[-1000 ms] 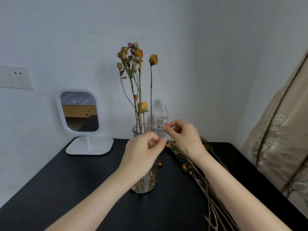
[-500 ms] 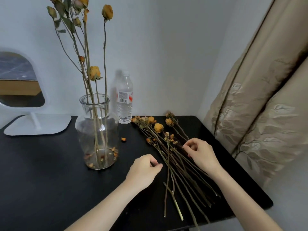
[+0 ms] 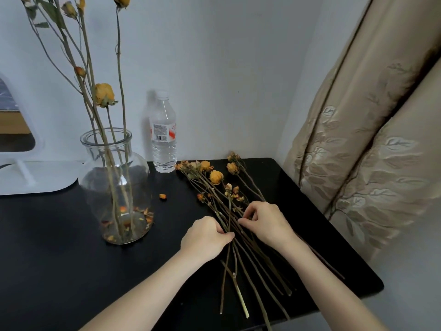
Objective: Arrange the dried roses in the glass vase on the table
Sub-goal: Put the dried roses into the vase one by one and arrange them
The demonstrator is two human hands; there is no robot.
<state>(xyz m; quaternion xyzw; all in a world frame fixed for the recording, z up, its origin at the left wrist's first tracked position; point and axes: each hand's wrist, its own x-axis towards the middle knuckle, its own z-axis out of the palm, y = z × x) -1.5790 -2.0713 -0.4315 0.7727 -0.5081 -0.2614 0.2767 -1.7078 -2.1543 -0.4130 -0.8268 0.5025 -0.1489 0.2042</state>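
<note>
Pinching at mid-stem with both left hand [image 3: 205,237] and right hand [image 3: 267,222], fingers pressing onto dried roses [image 3: 229,211] lying on the table [image 3: 59,247]. Probably handling light, stiff, brittle. Pointing heads beyond the grip, cut ends trailing nearer; glass vase [image 3: 114,185] standing leftward.

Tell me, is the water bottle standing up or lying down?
Standing up. The water bottle sits on its base on the table, cap on top, by the wall.
</note>
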